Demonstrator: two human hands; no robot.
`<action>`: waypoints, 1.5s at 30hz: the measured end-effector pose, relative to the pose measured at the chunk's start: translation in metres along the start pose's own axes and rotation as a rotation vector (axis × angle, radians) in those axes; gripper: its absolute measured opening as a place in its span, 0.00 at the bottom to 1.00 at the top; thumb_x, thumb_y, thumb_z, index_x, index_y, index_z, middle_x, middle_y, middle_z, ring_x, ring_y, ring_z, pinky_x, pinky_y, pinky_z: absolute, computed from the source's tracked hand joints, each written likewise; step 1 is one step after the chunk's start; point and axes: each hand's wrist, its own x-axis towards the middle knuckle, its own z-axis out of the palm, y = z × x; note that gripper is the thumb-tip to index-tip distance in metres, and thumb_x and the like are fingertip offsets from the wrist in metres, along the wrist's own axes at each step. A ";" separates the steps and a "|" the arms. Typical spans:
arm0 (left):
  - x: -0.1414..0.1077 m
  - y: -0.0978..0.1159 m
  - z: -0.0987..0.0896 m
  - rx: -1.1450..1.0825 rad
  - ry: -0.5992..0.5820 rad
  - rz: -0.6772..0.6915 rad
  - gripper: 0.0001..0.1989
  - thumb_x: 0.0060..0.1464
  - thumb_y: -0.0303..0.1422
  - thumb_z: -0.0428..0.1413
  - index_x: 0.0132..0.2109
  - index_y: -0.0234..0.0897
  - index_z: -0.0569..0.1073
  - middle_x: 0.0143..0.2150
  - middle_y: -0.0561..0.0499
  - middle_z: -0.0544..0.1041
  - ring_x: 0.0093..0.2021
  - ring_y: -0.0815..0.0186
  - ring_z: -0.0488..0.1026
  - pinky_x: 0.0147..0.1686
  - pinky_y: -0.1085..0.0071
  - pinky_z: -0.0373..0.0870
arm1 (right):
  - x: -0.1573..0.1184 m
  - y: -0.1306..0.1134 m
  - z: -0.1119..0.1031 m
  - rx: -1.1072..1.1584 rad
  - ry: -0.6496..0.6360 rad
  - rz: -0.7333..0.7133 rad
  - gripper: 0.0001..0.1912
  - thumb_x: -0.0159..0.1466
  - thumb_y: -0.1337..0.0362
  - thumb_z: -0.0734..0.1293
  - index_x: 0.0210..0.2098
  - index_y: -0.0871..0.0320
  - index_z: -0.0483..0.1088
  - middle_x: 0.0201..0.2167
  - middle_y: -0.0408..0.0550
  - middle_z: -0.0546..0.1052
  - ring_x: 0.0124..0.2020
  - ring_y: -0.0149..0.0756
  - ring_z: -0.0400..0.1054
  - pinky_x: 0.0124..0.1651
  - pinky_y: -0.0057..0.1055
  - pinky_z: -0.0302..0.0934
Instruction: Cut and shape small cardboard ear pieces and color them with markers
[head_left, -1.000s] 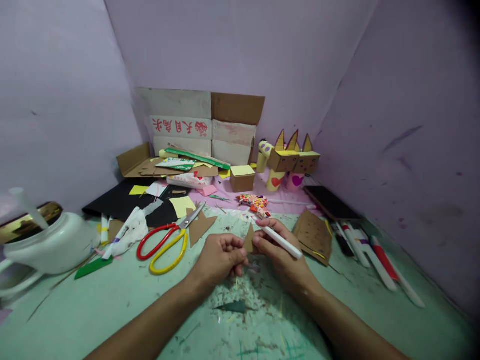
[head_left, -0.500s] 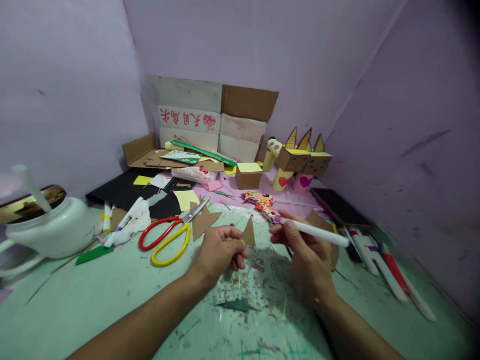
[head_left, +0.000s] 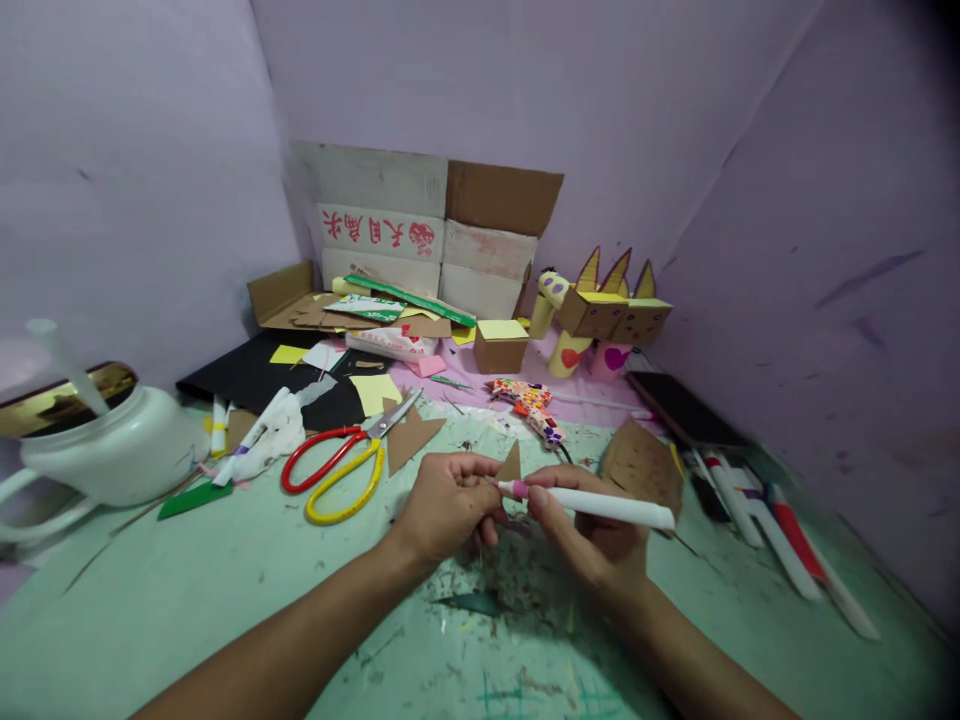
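Observation:
Between the fingertips of my left hand (head_left: 454,505) is a small brown cardboard triangle (head_left: 511,466), its point upward. My right hand (head_left: 592,545) grips a white marker (head_left: 611,506) with a pink tip section. The marker's tip is at the triangle's lower left edge, close to my left thumb; whether it touches cannot be made out. Left of my hands lie scissors (head_left: 349,455) with one red and one yellow handle, blades open over a brown cardboard star (head_left: 412,435).
Behind my hands lies a flower-patterned glue gun (head_left: 529,405). A small cardboard box (head_left: 501,348) and box-headed paper figures (head_left: 600,315) stand farther back. At left is a white pot (head_left: 112,450) with a straw; several markers (head_left: 784,545) lie at right.
My right hand has brought the marker leftward and down to the cardboard triangle. My left hand still holds the triangle in nearly the same place. The view has shifted slightly.

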 end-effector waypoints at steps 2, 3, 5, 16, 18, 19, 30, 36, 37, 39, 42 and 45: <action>-0.001 0.001 0.000 0.002 0.010 0.001 0.12 0.37 0.27 0.55 0.35 0.31 0.69 0.14 0.56 0.71 0.10 0.71 0.65 0.09 0.79 0.57 | 0.000 0.001 -0.001 -0.026 -0.019 -0.018 0.04 0.59 0.67 0.65 0.30 0.57 0.73 0.23 0.45 0.74 0.22 0.32 0.67 0.25 0.28 0.62; -0.001 0.001 0.000 0.002 0.011 0.004 0.12 0.37 0.27 0.55 0.34 0.31 0.69 0.14 0.56 0.71 0.10 0.71 0.65 0.09 0.79 0.57 | 0.000 0.001 -0.002 -0.031 -0.023 -0.021 0.04 0.59 0.67 0.65 0.30 0.57 0.73 0.22 0.45 0.74 0.21 0.32 0.67 0.25 0.28 0.62; -0.002 0.001 0.000 0.002 0.011 0.007 0.11 0.37 0.27 0.55 0.34 0.31 0.68 0.14 0.56 0.70 0.10 0.71 0.65 0.10 0.78 0.58 | 0.000 0.001 -0.002 -0.036 -0.024 -0.023 0.04 0.59 0.68 0.65 0.30 0.57 0.73 0.21 0.44 0.74 0.21 0.31 0.67 0.25 0.28 0.62; 0.000 -0.003 -0.005 0.016 -0.011 0.033 0.09 0.36 0.29 0.54 0.31 0.32 0.71 0.14 0.55 0.71 0.10 0.73 0.64 0.10 0.80 0.57 | 0.003 0.006 -0.002 -0.061 0.108 0.041 0.05 0.59 0.64 0.65 0.31 0.57 0.73 0.23 0.45 0.75 0.22 0.33 0.68 0.25 0.29 0.63; 0.001 -0.003 -0.005 0.013 -0.009 0.028 0.10 0.36 0.28 0.54 0.31 0.32 0.71 0.14 0.55 0.71 0.10 0.73 0.64 0.10 0.80 0.57 | 0.002 0.008 -0.002 -0.070 0.130 0.053 0.05 0.59 0.64 0.65 0.31 0.56 0.74 0.24 0.45 0.75 0.22 0.33 0.68 0.25 0.29 0.63; 0.001 -0.003 -0.005 0.009 -0.006 0.028 0.10 0.36 0.28 0.54 0.32 0.32 0.70 0.14 0.55 0.71 0.10 0.73 0.64 0.10 0.80 0.57 | 0.002 0.008 -0.002 -0.070 0.132 0.057 0.05 0.59 0.63 0.65 0.32 0.56 0.74 0.24 0.45 0.75 0.22 0.33 0.68 0.25 0.29 0.63; 0.001 -0.002 -0.005 -0.011 -0.006 0.037 0.12 0.34 0.29 0.53 0.32 0.33 0.68 0.14 0.56 0.70 0.10 0.72 0.63 0.10 0.79 0.56 | 0.000 0.001 0.002 0.030 0.038 0.029 0.05 0.60 0.66 0.65 0.30 0.56 0.74 0.22 0.44 0.74 0.21 0.32 0.68 0.24 0.28 0.62; 0.001 -0.003 -0.006 -0.013 0.012 0.061 0.13 0.34 0.30 0.54 0.33 0.32 0.69 0.14 0.55 0.71 0.10 0.73 0.63 0.10 0.80 0.56 | 0.002 0.009 0.000 -0.024 0.187 0.095 0.04 0.59 0.64 0.66 0.32 0.56 0.73 0.24 0.44 0.75 0.23 0.33 0.68 0.27 0.30 0.64; 0.001 -0.003 -0.006 -0.015 0.010 0.060 0.13 0.34 0.30 0.54 0.33 0.32 0.68 0.14 0.55 0.71 0.10 0.73 0.63 0.10 0.80 0.56 | 0.002 0.009 -0.001 -0.026 0.177 0.091 0.04 0.59 0.64 0.66 0.32 0.56 0.73 0.24 0.44 0.75 0.23 0.33 0.69 0.28 0.30 0.64; 0.001 -0.003 -0.006 -0.015 0.005 0.059 0.13 0.34 0.30 0.54 0.33 0.32 0.68 0.14 0.55 0.71 0.10 0.73 0.63 0.10 0.80 0.56 | 0.001 0.008 -0.001 -0.024 0.136 0.067 0.04 0.60 0.65 0.66 0.33 0.56 0.73 0.24 0.44 0.75 0.23 0.33 0.69 0.28 0.29 0.64; 0.001 -0.002 -0.006 -0.014 -0.004 0.056 0.12 0.34 0.30 0.54 0.32 0.33 0.68 0.14 0.56 0.71 0.10 0.73 0.63 0.10 0.80 0.56 | 0.000 0.004 0.001 -0.003 0.048 0.035 0.05 0.60 0.66 0.65 0.32 0.56 0.74 0.23 0.44 0.75 0.23 0.32 0.69 0.27 0.28 0.64; 0.000 -0.002 -0.005 -0.025 -0.006 0.053 0.12 0.33 0.30 0.54 0.32 0.32 0.68 0.14 0.56 0.70 0.10 0.72 0.63 0.10 0.80 0.56 | 0.000 0.000 0.002 0.025 -0.004 0.019 0.05 0.60 0.66 0.65 0.30 0.57 0.74 0.22 0.44 0.75 0.22 0.32 0.69 0.25 0.28 0.63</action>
